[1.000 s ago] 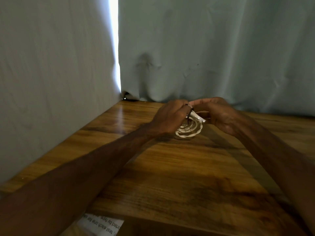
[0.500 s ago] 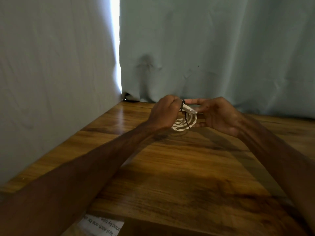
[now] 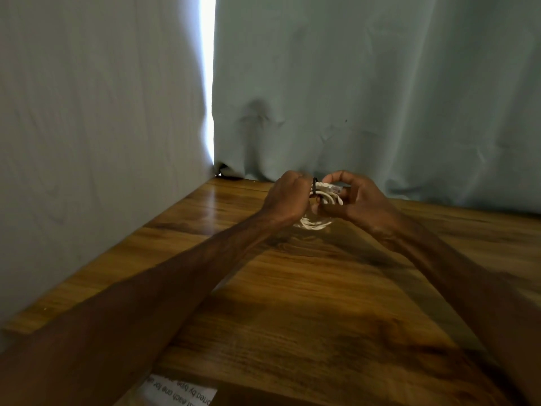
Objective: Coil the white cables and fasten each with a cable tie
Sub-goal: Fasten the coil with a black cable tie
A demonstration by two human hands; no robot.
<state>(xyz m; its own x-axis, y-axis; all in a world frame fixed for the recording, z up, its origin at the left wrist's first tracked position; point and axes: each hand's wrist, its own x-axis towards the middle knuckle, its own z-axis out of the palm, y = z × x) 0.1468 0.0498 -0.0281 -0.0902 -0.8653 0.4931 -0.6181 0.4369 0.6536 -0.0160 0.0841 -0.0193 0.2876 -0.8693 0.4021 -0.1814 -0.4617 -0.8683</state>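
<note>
The right cloth panel (image 3: 380,83), grey-green and creased, fills the upper centre and upper right of the frame. The left cloth panel (image 3: 87,112) covers the upper left and runs down the left edge. A bright vertical strip of light (image 3: 208,68) separates the two panels.

The wooden table (image 3: 307,303) occupies the lower half of the frame, and its far edge meets the cloth.

The left forearm (image 3: 146,303) extends from the lower left corner toward the centre. The right forearm (image 3: 468,273) extends from the lower right edge toward the same spot.

The left hand (image 3: 288,197) and right hand (image 3: 361,200) meet just right of centre, close to the far edge of the table.

- Left hand: fingers curled tight around the left side of the coil.
- Right hand: thumb on top and fingers beneath, pinching the right side of the coil.

The white cable (image 3: 314,224) is coiled and sits between the two hands. Its lower loops hang just above the table surface.

A printed sheet (image 3: 181,394) lies at the bottom edge, left of centre, partly cut off.

The connector (image 3: 332,189), clear-tipped, points right across the top of the coil.

The black cable tie (image 3: 314,187) loops around the coil beside the left hand's knuckles.
</note>
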